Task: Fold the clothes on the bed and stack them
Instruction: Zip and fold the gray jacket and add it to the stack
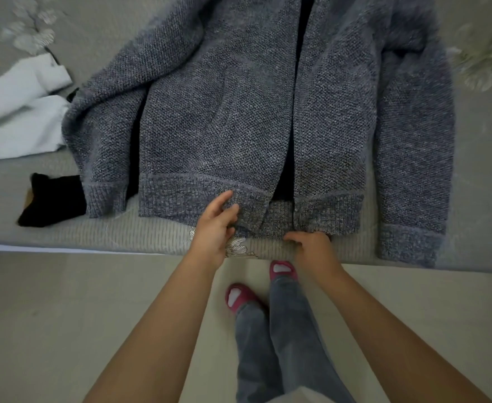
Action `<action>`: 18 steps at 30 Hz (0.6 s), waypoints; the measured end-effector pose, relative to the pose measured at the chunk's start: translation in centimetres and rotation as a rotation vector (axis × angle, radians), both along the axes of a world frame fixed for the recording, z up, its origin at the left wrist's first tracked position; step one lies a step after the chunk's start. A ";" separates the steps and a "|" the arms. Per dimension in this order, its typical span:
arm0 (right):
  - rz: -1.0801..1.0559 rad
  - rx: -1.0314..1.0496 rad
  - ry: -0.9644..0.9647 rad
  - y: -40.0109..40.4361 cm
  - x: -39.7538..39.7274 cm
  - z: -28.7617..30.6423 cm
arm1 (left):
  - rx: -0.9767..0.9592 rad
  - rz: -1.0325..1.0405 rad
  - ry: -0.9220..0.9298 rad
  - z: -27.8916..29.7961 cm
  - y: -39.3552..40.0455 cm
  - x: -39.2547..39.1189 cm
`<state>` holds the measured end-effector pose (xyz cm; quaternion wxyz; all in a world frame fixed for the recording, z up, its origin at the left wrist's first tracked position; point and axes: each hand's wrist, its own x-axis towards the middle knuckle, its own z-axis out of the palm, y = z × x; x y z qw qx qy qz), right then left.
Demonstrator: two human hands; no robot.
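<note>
A grey-blue knitted cardigan [239,112] lies spread front-up on the grey bed [64,228], open down the middle, with both sleeves along its sides. Its ribbed hem reaches the bed's near edge. My left hand [214,228] pinches the hem of the left front panel between thumb and fingers. My right hand [311,242] grips the lower edge of the hem just right of the opening, fingers curled under the fabric.
White clothing [17,112] lies at the left of the bed, and a black garment [52,199] sits beside the cardigan's left cuff. The bedspread has flower embroidery [480,59]. My legs and pink slippers [239,298] stand on the beige floor below the bed edge.
</note>
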<state>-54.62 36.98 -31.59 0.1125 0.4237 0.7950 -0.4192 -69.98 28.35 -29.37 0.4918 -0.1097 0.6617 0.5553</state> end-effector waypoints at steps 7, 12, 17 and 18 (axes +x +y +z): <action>-0.529 -0.407 0.166 0.2 -0.6 0.2 | 0.050 -0.158 -0.094 -0.6 -1.2 -0.6; -0.649 -0.275 0.123 0.0 -1.2 -0.4 | -0.065 -0.099 -0.015 -1.2 0.0 0.0; -0.595 0.021 -0.028 0.0 -2.6 -0.8 | -0.280 -0.432 0.472 -2.0 0.0 0.0; -0.587 0.048 -0.056 0.0 -2.8 -0.9 | -0.305 -0.512 0.552 -2.0 -0.1 -0.1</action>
